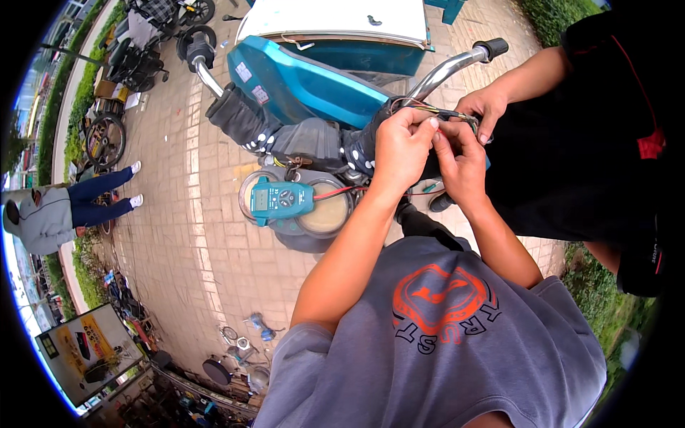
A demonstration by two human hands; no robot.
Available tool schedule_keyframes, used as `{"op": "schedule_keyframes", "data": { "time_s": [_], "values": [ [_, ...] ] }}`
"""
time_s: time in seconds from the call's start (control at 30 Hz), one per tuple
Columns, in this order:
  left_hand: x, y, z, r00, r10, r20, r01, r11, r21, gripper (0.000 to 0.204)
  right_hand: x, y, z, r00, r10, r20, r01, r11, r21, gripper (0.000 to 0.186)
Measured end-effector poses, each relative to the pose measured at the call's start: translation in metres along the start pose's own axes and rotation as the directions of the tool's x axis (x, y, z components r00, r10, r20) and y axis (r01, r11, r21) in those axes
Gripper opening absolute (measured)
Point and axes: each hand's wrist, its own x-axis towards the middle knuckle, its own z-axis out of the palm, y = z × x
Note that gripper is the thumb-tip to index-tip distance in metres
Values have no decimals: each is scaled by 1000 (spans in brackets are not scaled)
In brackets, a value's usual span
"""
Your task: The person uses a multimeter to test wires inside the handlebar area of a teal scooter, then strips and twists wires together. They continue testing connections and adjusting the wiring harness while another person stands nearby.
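My left hand (401, 146) is closed in a pinch on thin wires at the handlebar of a three-wheeled vehicle. Close beside it, my right hand (460, 160) pinches too, its fingertips nearly meeting the left ones around a thin reddish wire; the fingers hide most of it. A wire bundle (427, 108) runs just beyond my fingers. Another person's hand (489, 107) reaches in from the right and holds part of this bundle. To the left of my left forearm, a teal handheld meter (282, 200) with red test leads (332, 193) rests on the round gauges.
Chrome handlebars (449, 71) rise on both sides of the teal front panel (300, 82). A white-topped cargo box (335, 20) stands behind. The co-worker in black is close at my right. Someone else (53, 214) stands far left on the paving. Loose parts (242, 349) lie lower left.
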Motion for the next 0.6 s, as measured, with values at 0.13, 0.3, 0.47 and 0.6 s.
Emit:
{"op": "schedule_keyframes", "data": {
  "time_s": [0.13, 0.3, 0.47, 0.6],
  "values": [
    [-1, 2, 1, 1000, -1, -9, 1, 999, 37, 14, -1, 6, 0, 1000, 4, 9, -4, 999, 39, 11],
    [-1, 1, 1, 1000, -9, -4, 9, 1000, 13, 14, -1, 5, 0, 1000, 23, 8, -23, 998, 62, 10],
    [0, -1, 2, 1000, -2, -2, 2, 1000, 15, 14, -1, 7, -1, 999, 36, 17, -37, 998, 59, 10],
    [0, -2, 3, 1000, 8, -1, -8, 1000, 13, 14, -1, 9, -2, 999, 30, 19, -31, 998, 54, 9]
  ]
}}
